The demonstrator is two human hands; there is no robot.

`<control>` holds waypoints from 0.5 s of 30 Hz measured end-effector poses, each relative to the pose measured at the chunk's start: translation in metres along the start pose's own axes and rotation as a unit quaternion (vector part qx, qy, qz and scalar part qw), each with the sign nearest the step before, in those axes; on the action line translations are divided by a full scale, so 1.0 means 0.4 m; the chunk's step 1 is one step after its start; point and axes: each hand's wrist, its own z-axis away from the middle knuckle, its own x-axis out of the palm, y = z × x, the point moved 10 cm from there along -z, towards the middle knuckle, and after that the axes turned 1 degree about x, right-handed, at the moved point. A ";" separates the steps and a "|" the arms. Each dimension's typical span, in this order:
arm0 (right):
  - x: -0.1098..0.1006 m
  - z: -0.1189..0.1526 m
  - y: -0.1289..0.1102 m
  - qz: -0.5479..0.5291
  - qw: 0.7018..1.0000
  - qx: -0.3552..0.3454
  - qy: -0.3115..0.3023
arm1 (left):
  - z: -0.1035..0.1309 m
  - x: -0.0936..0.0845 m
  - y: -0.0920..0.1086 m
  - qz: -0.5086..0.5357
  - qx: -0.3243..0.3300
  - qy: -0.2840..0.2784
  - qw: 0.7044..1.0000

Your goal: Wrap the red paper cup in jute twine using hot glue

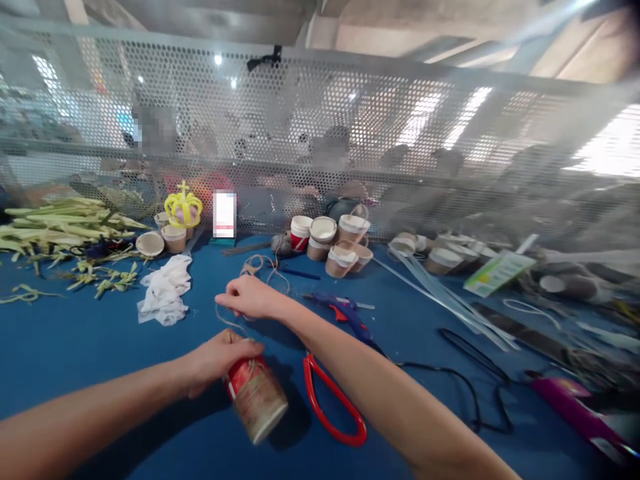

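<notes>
My left hand [223, 360] grips the upper part of a red paper cup [261, 397], which is tilted above the blue table. Brown twine wraps the cup's lower part, and its pale end faces toward me. From the cup a loose strand of twine [231, 323] runs up to my right hand [247, 297], whose fingers are pinched on it. Beyond that hand lies more loose twine [257, 262]. Under my right forearm sits a pair of red-handled scissors [333, 407], its blades hidden. A blue hot glue gun [345, 313] lies just right of that forearm.
Several cups [323, 230] stand at the back, near a perforated metal screen [300, 120]. Crumpled white tissue [167, 290] and corn husks [55, 227] lie to the left. Clear glue sticks [450, 300], a black cord [465, 380] and a purple object [575, 407] are on the right.
</notes>
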 end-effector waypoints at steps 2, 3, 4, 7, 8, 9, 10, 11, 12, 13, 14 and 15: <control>-0.068 0.032 0.037 0.002 0.998 0.026 0.049 | 0.000 -0.028 0.012 -0.006 0.026 0.022 0.999; -0.109 0.057 0.066 0.005 0.996 0.046 0.081 | 0.002 -0.043 0.016 -0.011 0.034 0.035 0.999; -0.149 0.088 0.099 0.010 0.991 0.067 0.113 | 0.005 -0.060 0.020 -0.015 0.041 0.050 0.998; -0.245 0.203 0.224 0.055 0.965 0.144 0.211 | 0.014 -0.101 0.029 -0.018 0.056 0.096 0.994; -0.261 0.243 0.270 0.075 0.954 0.172 0.234 | 0.015 -0.108 0.029 -0.018 0.059 0.105 0.993; -0.264 0.279 0.314 0.092 0.945 0.200 0.243 | 0.015 -0.112 0.030 -0.020 0.063 0.113 0.991; -0.259 0.310 0.353 0.105 0.937 0.222 0.247 | 0.014 -0.113 0.030 -0.020 0.069 0.116 0.991; -0.251 0.336 0.386 0.115 0.931 0.242 0.249 | 0.012 -0.112 0.029 -0.018 0.074 0.118 0.990; -0.239 0.357 0.413 0.120 0.926 0.257 0.249 | 0.010 -0.112 0.026 -0.014 0.079 0.121 0.989; -0.229 0.374 0.433 0.124 0.921 0.270 0.252 | 0.008 -0.111 0.022 -0.008 0.081 0.123 0.989; -0.219 0.385 0.447 0.124 0.917 0.280 0.254 | 0.006 -0.110 0.016 -0.002 0.080 0.125 0.989; -0.211 0.391 0.458 0.121 0.915 0.290 0.255 | 0.004 -0.110 0.009 0.004 0.078 0.126 0.989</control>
